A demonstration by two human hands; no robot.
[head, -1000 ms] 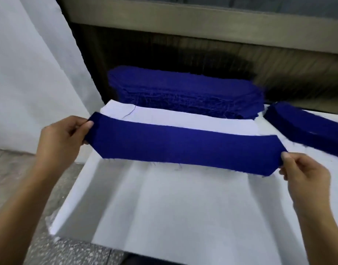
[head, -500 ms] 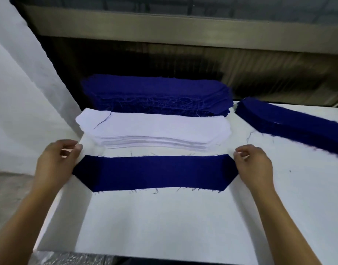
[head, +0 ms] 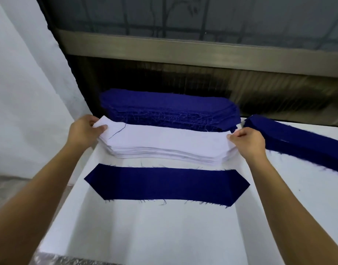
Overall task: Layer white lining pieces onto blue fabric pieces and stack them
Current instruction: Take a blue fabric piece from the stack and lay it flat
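So left hand [head: 84, 131], right hand [head: 247, 140] pinch ends of top white lining piece [head: 164, 138]; blue fabric piece [head: 166, 183] lies parallel, just nearer, left-right.

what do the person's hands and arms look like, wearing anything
The left hand and right hand wear no gloves; no watch, bracelet or ring shows. The left forearm and right forearm are bare to the frame edge, no sleeve in view.

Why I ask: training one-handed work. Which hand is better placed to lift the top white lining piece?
Left, probably: the left hand pinches the top lining piece at its raised left corner. The right hand curls at the right tip, grip unclear.
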